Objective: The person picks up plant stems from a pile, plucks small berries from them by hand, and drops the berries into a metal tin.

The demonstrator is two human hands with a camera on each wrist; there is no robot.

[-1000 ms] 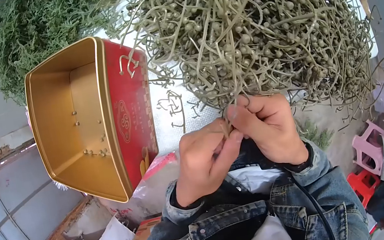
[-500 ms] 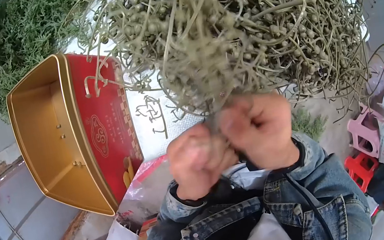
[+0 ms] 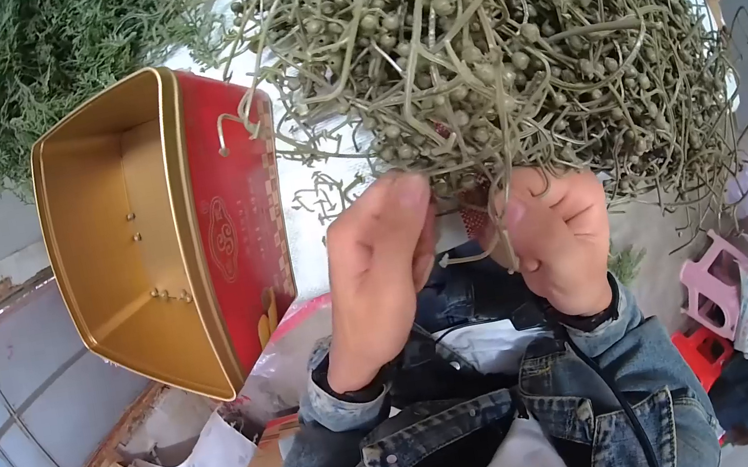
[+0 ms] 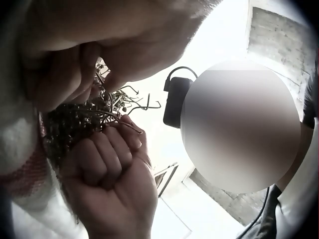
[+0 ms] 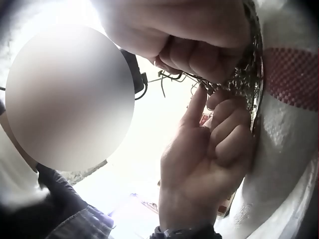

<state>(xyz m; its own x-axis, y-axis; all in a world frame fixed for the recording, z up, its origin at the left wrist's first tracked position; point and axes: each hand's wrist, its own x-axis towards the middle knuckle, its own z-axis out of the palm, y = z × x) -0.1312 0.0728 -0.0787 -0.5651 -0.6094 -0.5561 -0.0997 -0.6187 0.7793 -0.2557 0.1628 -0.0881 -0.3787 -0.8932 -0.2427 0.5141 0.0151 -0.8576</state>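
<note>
A large tangle of green-brown stems with small round heads (image 3: 562, 54) fills the upper middle of the head view. At its lower edge, my right hand (image 3: 561, 242) pinches a few curved stems (image 3: 498, 237) between thumb and curled fingers; one stem end points left. My left hand (image 3: 376, 278) is at the same edge, a gap away, thumb beside the bent index finger. In the right wrist view the left hand (image 5: 204, 149) has its thumb and fingertips at the stems; whether they grip one is hidden. The left wrist view shows the right hand (image 4: 112, 174) with curled fingers.
A red tin with gold inside (image 3: 236, 207) lies on its side at left, several small round heads within. Feathery greenery (image 3: 69, 67) is behind it. Short stem pieces (image 3: 324, 197) lie on the white surface. Pink (image 3: 714, 285) and red (image 3: 706, 356) stools stand at lower right.
The hands were close together, blurred half a second ago; now they are apart, the left raised toward the pile's edge and the right slightly farther right with stems. The head view has shifted.
</note>
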